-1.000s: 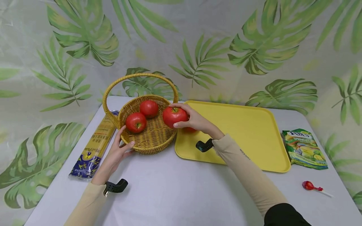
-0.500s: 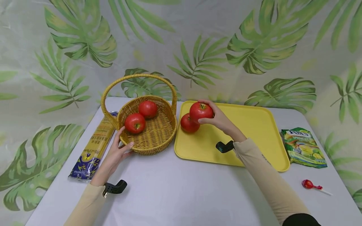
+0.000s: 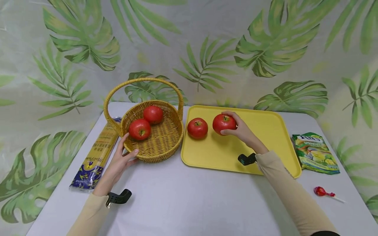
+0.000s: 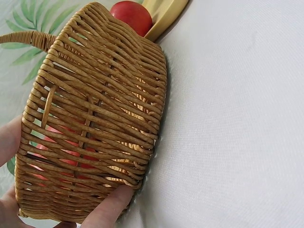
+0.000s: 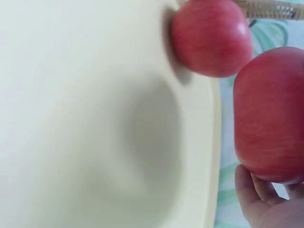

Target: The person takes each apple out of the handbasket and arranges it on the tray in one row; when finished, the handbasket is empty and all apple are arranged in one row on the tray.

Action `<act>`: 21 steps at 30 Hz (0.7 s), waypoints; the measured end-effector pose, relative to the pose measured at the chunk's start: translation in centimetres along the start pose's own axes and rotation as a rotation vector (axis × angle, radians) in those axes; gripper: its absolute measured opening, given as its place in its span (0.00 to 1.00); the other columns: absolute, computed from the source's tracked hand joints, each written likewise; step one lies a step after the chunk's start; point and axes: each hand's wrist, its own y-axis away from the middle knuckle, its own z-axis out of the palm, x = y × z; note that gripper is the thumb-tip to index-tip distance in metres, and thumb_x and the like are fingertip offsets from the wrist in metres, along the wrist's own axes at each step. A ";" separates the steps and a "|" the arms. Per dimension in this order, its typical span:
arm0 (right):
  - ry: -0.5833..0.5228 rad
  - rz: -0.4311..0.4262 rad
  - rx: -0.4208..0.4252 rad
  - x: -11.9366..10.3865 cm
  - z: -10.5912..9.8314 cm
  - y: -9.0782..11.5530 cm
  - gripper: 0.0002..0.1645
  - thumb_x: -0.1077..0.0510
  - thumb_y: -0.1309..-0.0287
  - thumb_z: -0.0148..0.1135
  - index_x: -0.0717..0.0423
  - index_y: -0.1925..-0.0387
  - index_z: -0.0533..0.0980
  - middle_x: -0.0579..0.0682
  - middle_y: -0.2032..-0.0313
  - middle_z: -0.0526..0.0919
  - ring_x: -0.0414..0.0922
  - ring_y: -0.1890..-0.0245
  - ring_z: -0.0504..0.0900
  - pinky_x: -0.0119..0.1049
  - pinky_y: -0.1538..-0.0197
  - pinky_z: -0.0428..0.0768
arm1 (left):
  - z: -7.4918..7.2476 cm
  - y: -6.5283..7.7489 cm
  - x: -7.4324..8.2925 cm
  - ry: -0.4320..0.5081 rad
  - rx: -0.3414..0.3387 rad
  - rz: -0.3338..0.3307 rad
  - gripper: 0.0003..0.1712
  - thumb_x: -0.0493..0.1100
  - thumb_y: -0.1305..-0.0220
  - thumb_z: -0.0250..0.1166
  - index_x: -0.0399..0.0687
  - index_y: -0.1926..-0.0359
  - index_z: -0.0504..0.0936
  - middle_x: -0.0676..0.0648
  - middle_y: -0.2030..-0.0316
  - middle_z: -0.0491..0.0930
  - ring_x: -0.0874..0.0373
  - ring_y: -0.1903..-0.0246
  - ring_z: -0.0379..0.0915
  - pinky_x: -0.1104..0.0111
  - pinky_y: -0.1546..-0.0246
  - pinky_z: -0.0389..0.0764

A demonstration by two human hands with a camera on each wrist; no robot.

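My right hand grips a red apple over the yellow tray. In the right wrist view a shadow lies on the tray, apart from the held apple. Another apple sits at the tray's left end. My left hand holds the near left side of the wicker basket, with fingertips at its rim. The left wrist view shows one digit pressed low on the woven wall. Inside the basket rest two apples, one nearer and one farther back.
A spaghetti packet lies left of the basket, partly under the left forearm. Right of the tray are a green candy bag and a red lollipop. The basket's tall arched handle stands up. Behind hangs a leaf-print cloth.
My right hand has carried its apple rightward from the basket's edge to above the tray, uncovering the tray's other apple. The left hand stays on the basket.
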 end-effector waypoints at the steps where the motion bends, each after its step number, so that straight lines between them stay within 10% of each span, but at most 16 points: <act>1: 0.003 0.008 0.001 0.3 -0.1 0.0 0.42 0.62 0.46 0.68 0.50 0.32 0.60 0.56 0.33 0.58 0.60 0.38 0.60 0.57 0.38 0.65 | 0.0 0.0 0.0 0.001 0.000 0.000 0.48 0.39 0.31 0.58 0.66 0.25 0.36 0.44 0.27 0.23 0.35 0.32 0.42 0.45 0.39 0.61; 21: 0.074 0.044 -0.028 3.5 1.3 -0.1 0.43 0.64 0.51 0.71 0.55 0.34 0.61 0.61 0.36 0.62 0.60 0.38 0.61 0.58 0.37 0.63 | 0.0 0.0 -0.2 0.017 -0.021 0.024 0.48 0.38 0.31 0.58 0.65 0.25 0.35 0.43 0.27 0.25 0.36 0.32 0.42 0.45 0.38 0.59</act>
